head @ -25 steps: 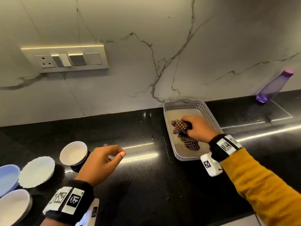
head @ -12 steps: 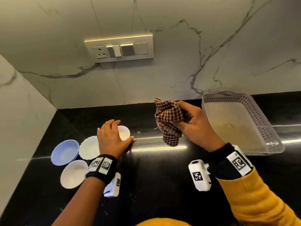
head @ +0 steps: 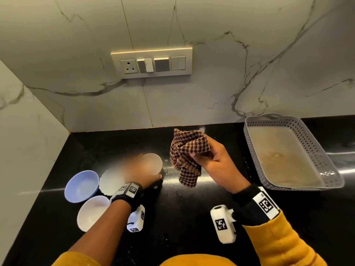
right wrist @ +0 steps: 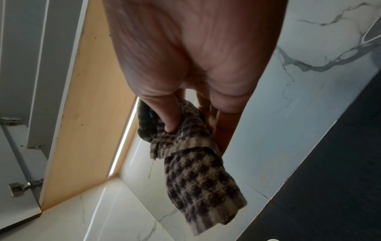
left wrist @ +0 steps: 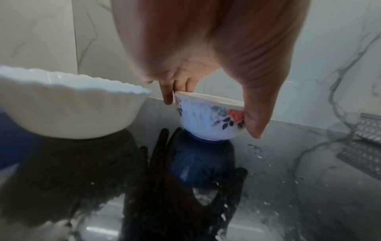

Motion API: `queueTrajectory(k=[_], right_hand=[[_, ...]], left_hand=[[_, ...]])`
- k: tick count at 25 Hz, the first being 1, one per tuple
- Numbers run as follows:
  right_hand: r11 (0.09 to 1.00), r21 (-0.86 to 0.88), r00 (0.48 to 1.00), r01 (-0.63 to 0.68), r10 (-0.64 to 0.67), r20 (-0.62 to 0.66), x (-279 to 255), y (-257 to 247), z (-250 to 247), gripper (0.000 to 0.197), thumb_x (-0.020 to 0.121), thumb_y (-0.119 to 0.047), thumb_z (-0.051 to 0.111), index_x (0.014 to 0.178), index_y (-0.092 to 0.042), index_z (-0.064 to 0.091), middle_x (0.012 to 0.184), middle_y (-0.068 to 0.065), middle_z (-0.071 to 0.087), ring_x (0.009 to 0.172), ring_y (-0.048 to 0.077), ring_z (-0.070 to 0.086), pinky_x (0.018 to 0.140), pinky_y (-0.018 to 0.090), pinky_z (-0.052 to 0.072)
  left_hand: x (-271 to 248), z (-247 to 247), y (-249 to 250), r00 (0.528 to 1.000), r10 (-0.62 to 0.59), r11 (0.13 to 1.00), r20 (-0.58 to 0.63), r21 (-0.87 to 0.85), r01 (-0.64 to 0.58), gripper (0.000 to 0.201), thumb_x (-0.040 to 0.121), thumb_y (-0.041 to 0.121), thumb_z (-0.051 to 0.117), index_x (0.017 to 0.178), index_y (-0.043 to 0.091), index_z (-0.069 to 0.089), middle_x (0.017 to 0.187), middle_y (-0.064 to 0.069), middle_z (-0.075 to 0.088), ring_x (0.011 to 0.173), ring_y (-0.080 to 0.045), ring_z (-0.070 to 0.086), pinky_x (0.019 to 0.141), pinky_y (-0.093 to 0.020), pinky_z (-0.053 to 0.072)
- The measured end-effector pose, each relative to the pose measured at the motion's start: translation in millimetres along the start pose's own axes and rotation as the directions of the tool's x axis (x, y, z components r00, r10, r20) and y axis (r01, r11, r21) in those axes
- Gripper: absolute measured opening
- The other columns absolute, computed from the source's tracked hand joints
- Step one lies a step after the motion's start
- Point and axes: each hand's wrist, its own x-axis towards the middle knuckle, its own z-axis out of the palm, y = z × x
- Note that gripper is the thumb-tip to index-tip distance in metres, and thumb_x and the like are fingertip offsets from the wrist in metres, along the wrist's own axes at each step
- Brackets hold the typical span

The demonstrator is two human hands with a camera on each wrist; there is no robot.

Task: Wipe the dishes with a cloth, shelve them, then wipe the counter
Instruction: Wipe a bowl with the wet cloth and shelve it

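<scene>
My left hand (head: 142,173) (left wrist: 208,104) grips a small white bowl with a flower print (left wrist: 208,117) (head: 153,162) by its rim, thumb on one side and fingers on the other; the bowl stands on the black counter (head: 182,217). Beside it sit a scalloped white bowl (left wrist: 68,104) (head: 109,181), a blue bowl (head: 81,186) and a plain white bowl (head: 92,212). My right hand (head: 209,158) (right wrist: 185,120) holds a brown checked cloth (head: 186,156) (right wrist: 191,163) bunched up in the air above the counter, right of the bowls.
A grey perforated tray (head: 324,169) stands at the right on the counter, against the marble wall. A switch panel (head: 151,63) is on the wall behind. The counter ends in a corner at the left. Water drops lie on the counter (left wrist: 257,151).
My right hand has lifted the cloth out of the tray and carried it left above the counter. My left hand went down onto the flowered bowl and took hold of it.
</scene>
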Motion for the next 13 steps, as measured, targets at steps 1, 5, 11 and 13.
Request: queueTrajectory(k=[1, 5, 11, 13], right_hand=[[1.000, -0.002, 1.000, -0.011, 0.011, -0.006, -0.8, 1.0, -0.2, 0.030, 0.100, -0.001, 0.063, 0.129, -0.006, 0.063, 0.121, 0.002, 0.073, 0.119, 0.019, 0.068, 0.100, 0.035, 0.057], [0.997, -0.042, 0.997, -0.060, 0.058, -0.055, -3.6, 5.4, -3.9, 0.030, 0.100, -0.003, 0.062, 0.129, -0.012, 0.064, 0.121, -0.002, 0.073, 0.119, 0.016, 0.068, 0.102, 0.037, 0.057], [0.962, -0.267, 0.994, 0.054, -0.076, -0.075, 4.8, 5.9, 2.8, 0.034, 0.097, -0.005, 0.066, 0.128, -0.019, 0.065, 0.121, -0.001, 0.068, 0.116, 0.017, 0.066, 0.100, 0.045, 0.056], [0.884, -0.451, 0.991, 0.125, -0.136, 0.009, 4.2, 8.6, 11.0, 0.039, 0.094, -0.007, 0.070, 0.130, -0.019, 0.064, 0.123, -0.002, 0.064, 0.116, 0.014, 0.062, 0.098, 0.039, 0.055]], left_hand=[[-0.6, 0.7, 0.5, 1.000, 0.016, 0.999, -0.025, -0.048, -0.018, 0.116, 0.067, 0.075, 0.078, 0.155, 0.013, 0.033, 0.153, -0.009, 0.049, 0.143, -0.029, 0.043, 0.128, -0.055, 0.007], [-21.3, -7.3, 9.2, 0.993, 0.089, 0.935, -0.072, -0.338, -0.108, 0.111, 0.066, 0.055, 0.091, 0.152, 0.018, 0.032, 0.152, -0.008, 0.040, 0.137, -0.029, 0.043, 0.119, -0.047, 0.036], [-65.2, -44.0, 28.0, 0.928, 0.372, 0.778, 0.033, -0.556, -0.292, 0.124, 0.066, 0.054, 0.092, 0.160, 0.036, 0.014, 0.160, 0.009, 0.026, 0.139, -0.009, 0.032, 0.117, -0.040, 0.031], [-76.9, -52.0, 34.7, 0.916, 0.398, 0.689, -0.045, -0.645, -0.331, 0.124, 0.063, 0.058, 0.092, 0.159, 0.044, 0.014, 0.161, 0.015, 0.030, 0.140, -0.003, 0.034, 0.118, -0.037, 0.031]])
